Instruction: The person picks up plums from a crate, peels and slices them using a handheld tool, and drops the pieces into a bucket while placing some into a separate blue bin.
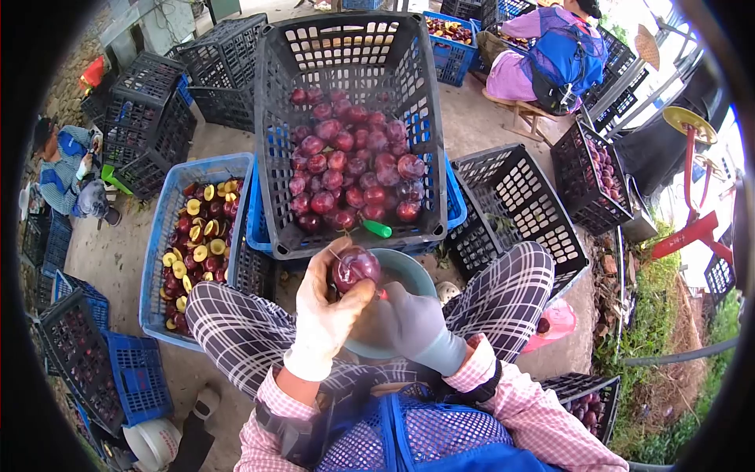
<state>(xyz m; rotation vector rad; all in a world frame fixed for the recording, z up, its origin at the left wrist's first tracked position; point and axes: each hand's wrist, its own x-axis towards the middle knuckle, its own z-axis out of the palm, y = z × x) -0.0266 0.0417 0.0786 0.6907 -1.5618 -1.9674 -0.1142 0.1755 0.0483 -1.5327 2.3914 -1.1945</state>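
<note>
My left hand [326, 303], in a stained pale glove, is closed round a dark red plum [356, 270] above a round grey-green basin [397, 271]. Beside it my right hand [413, 318], in a grey glove and blurred, is closed near the plum's lower right; a small red tip shows at its fingers, and the rest of what it holds is hidden. Just beyond both hands stands a black crate [271, 141] of whole plums [354, 169]. A green-handled item [377, 228] lies at its near edge.
A blue crate [151, 275] of cut plums stands at the left. Empty black crates [523, 189] sit at the right, with a plum-filled crate [594, 177] beyond. One person [550, 63] sits at the upper right, another [75, 169] at the far left.
</note>
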